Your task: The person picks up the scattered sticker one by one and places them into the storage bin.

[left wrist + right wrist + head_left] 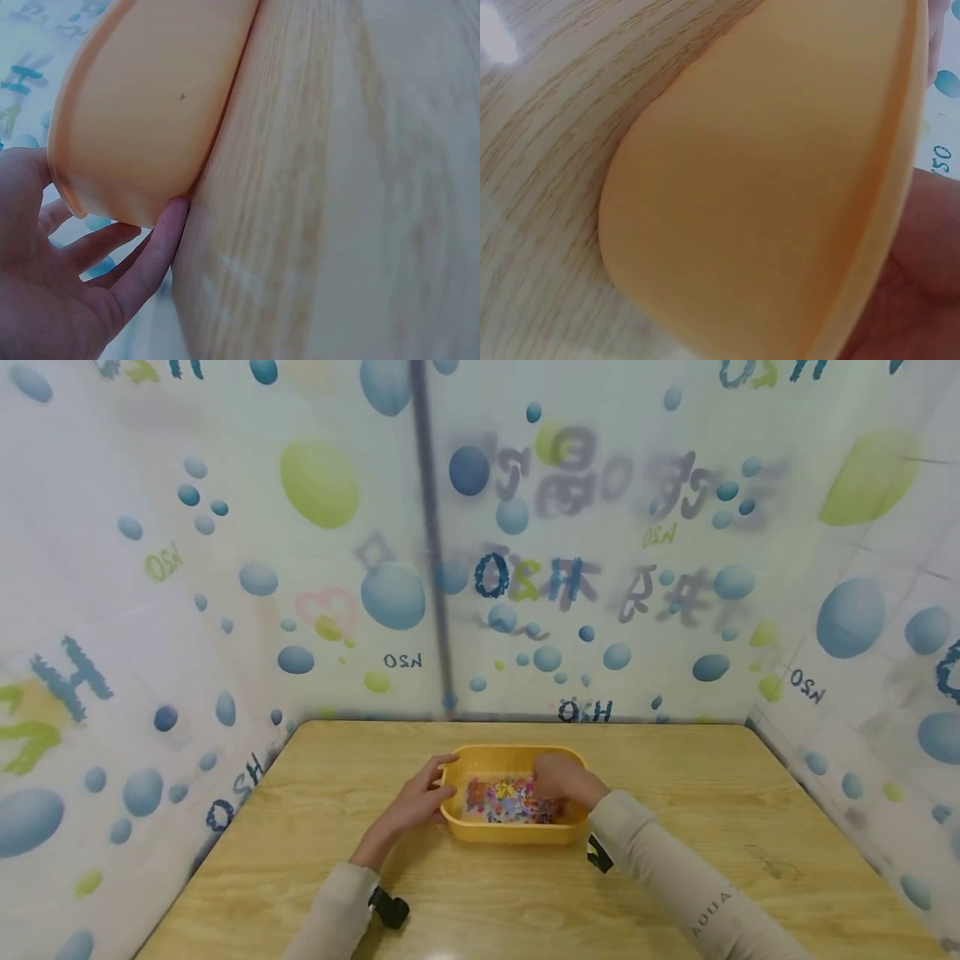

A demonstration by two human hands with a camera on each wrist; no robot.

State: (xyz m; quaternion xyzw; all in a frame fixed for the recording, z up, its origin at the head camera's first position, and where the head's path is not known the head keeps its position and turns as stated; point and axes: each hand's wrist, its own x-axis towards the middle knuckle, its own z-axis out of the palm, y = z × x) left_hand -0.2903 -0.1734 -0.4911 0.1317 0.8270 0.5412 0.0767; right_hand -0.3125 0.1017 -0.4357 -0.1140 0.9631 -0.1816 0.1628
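A yellow plastic basin (510, 833) stands on the table in the head view. Many small, brightly printed flat pieces (504, 790) cover its bottom; their kind is too small to make out. At the basin's left end, my left hand (422, 793) holds the rim and outer wall. The left wrist view shows the fingers of that hand (82, 270) against the basin's end wall (150, 112), low by the tabletop. My right hand (564, 779) reaches down over the right end among the pieces, its fingertips hidden. In the right wrist view, the basin wall (757, 172) covers most of this hand (922, 270).
The wooden table (360, 760) extends around the basin on all sides. Pale curtains (360, 527) with blue and green dots hang behind and beside it. Each wrist wears a dark strapped device, the left one (390, 908) near the table's front.
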